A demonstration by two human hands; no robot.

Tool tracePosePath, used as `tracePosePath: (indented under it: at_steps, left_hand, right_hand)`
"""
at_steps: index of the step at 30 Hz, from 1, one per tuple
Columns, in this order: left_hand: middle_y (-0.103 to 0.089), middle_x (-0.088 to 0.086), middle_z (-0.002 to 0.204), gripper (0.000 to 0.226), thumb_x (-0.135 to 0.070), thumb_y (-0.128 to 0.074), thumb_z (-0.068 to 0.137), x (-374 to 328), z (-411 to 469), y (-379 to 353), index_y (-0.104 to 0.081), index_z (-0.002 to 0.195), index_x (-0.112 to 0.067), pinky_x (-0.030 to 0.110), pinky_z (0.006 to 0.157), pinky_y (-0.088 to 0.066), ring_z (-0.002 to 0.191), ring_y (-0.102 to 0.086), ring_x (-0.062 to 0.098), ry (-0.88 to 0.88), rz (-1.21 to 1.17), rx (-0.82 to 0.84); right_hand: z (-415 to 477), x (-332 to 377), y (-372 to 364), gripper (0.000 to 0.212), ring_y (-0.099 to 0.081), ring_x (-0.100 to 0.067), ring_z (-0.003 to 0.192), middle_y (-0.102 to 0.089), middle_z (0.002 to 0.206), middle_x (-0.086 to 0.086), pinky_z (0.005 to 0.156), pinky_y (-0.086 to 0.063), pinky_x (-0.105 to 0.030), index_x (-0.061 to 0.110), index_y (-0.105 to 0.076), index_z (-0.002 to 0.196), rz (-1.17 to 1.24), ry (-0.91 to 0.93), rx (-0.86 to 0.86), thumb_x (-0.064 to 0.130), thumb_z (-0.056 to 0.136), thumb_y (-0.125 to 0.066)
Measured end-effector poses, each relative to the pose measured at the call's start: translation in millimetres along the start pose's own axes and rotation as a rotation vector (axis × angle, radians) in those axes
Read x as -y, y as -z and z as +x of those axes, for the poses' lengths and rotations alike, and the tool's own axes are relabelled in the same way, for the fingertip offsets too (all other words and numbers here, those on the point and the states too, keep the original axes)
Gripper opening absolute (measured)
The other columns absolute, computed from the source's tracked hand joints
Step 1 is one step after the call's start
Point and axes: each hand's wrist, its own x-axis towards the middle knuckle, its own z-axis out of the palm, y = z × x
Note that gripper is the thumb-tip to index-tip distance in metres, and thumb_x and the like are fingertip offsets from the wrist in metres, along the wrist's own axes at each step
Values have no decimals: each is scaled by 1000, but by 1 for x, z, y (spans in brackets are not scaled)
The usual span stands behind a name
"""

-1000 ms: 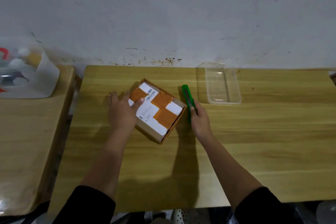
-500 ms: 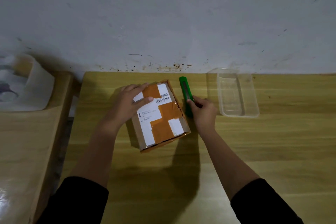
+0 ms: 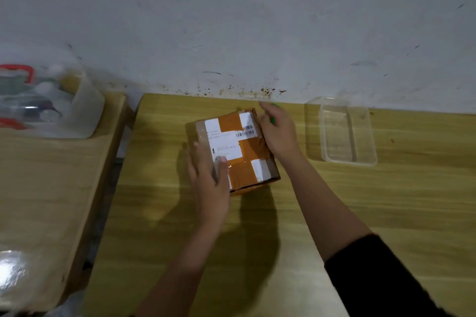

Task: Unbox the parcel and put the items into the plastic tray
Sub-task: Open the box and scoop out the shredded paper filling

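Your brown cardboard parcel (image 3: 235,152), crossed with orange tape and white shipping labels, sits sealed on the pale wooden table (image 3: 386,213), close to the wall. Your left hand (image 3: 208,180) lies on its near left corner, fingers straight along the side and thumb on the top face, pressing rather than gripping. Your right hand (image 3: 279,134) is against the parcel's right side with its fingers reaching forward. Slivers of a green plastic tool (image 3: 272,120) show around it, but blur and the back of the hand hide whether you have hold of it, so I cannot tell. The clear rectangular plastic tray (image 3: 350,161) stands to the right, apart from the parcel, with nothing visible in it.

If that green tool is a cutter, as seems likely, the main danger is your left thumb. It rests on the top face near the tape, so a stroke drawn toward you could run into it. Shift that hand off the cutting line first.

The parcel is steadied at one corner only, so the drag of a blade could turn it or slide it on the smooth wood. The tape strips overlap crosswise, and a blade may catch at the crossing and jump. Cutting deep risks scoring whatever lies just under the flaps. Keep the cut shallow.
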Motion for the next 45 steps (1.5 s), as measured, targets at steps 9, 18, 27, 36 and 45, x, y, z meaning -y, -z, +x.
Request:
tracePosePath:
  at_steps: [9, 18, 27, 36, 45]
  left_hand:
    - [-1, 2, 158, 63, -30, -43, 96, 14, -68, -2, -8, 148, -27, 9, 98, -16, 144, -12, 14, 112, -133, -15]
    - [-60, 10, 126, 42, -27, -47, 95, 47, -54, 56, -46, 135, -16, 37, 98, -44, 116, -56, 26, 145, -108, -245]
    - [-41, -10, 139, 45, -12, -40, 99, 43, -113, 42, -35, 143, -20, 19, 100, -34, 125, -39, 4, 140, -361, 198]
    - [-32, -7, 150, 44, -17, -32, 101, 39, -141, 19, -30, 145, -21, -3, 82, -33, 122, -37, -6, 114, -315, 186]
    - [-29, -9, 151, 45, -17, -31, 101, 38, -145, 23, -29, 145, -22, 10, 93, -30, 130, -38, -2, 97, -292, 196]
  right_hand:
    - [3, -15, -1, 38, -40, -23, 130, -40, 142, -10, 93, -30, -15, 13, -45, 135, -240, 33, 317, 15, 97, -41]
    - [-109, -48, 21, 24, -56, -23, 95, -61, 107, -12, 80, -41, -27, 10, -62, 101, -156, -49, 160, 17, 78, -67]
    - [-217, -89, 83, 42, -55, -23, 77, -58, 86, -11, 61, -41, -27, 11, -48, 81, -223, -45, 62, 31, 64, -81]
    - [-223, -78, 123, 35, -54, -25, 90, -60, 96, -5, 80, -47, -45, 19, -69, 94, -524, 463, 281, 30, 63, -81]
    - [-227, -89, 112, 8, -61, -24, 75, -68, 81, -5, 61, -52, -41, 13, -74, 82, -541, 676, 302, 16, 78, -68]
